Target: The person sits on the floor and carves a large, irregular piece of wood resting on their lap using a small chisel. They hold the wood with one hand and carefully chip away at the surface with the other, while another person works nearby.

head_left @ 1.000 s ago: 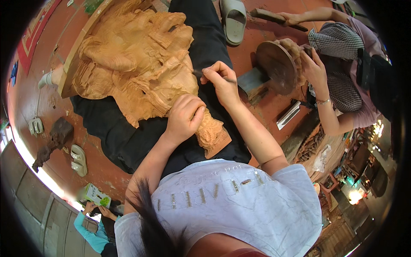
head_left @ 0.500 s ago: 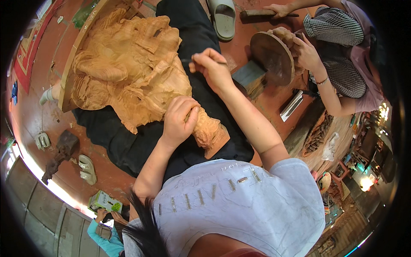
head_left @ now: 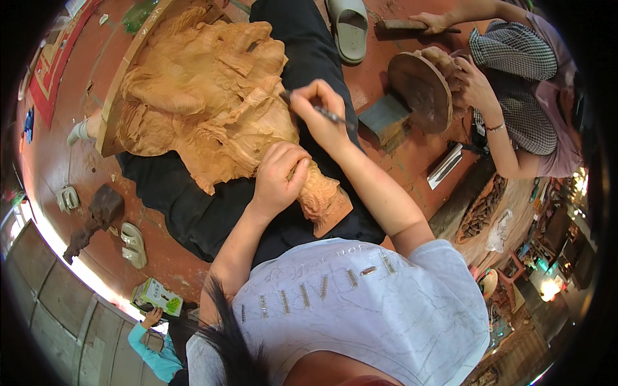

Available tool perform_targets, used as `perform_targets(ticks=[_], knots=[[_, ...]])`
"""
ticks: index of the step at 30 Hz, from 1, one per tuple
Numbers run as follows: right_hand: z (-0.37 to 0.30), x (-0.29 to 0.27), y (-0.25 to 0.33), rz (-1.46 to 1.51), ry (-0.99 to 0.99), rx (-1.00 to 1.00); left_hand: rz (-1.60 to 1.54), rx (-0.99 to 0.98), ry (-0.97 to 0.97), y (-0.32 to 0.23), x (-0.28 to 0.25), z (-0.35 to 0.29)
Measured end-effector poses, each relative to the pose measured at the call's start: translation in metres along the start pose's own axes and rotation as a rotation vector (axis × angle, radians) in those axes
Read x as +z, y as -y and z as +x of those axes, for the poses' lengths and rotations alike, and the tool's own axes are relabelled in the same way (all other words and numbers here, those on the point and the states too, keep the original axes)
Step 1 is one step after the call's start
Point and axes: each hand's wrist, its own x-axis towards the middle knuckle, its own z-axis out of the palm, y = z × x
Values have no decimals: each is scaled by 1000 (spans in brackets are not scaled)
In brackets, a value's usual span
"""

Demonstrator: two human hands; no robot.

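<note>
Across my lap lies a carved wooden figure [head_left: 199, 96], light orange-brown with flowing folds and a flat base edge [head_left: 119, 96] at the far left. Its narrow, finely carved end [head_left: 318, 196] points toward me. My left hand [head_left: 280, 177] is wrapped over the figure just above that narrow end. In a pinch, my right hand [head_left: 320, 116] holds a thin dark pen-like tool [head_left: 331, 115], blurred by motion. The tool's tip is close to the figure's right edge; whether it touches the wood I cannot tell.
A co-worker at the right holds a dark-handled tool [head_left: 402, 26] and a dark round-based carving [head_left: 418, 93] beside a block [head_left: 385, 121]. Sandals [head_left: 349, 32] and a dark wood piece [head_left: 103, 209] lie on the tiled floor. Lower left, another person holds a box [head_left: 156, 297].
My right hand has shifted slightly down, and the thin tool in it shows more plainly. The whole view has moved slightly; my left hand keeps its hold on the carving.
</note>
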Motion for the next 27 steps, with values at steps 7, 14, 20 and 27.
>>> perform_targets(ticks=[7,14,20,27], knots=[[17,-3,5,26,92,10,-17,5,18,6,0,-2],[-12,-6,10,-114,86,-92,-21,21,-10,7,1,-4],[3,5,18,-348,107,-399,-52,-17,-1,7,2,-6],[7,10,29,-433,217,-395,-29,-12,11,8,-1,-9]])
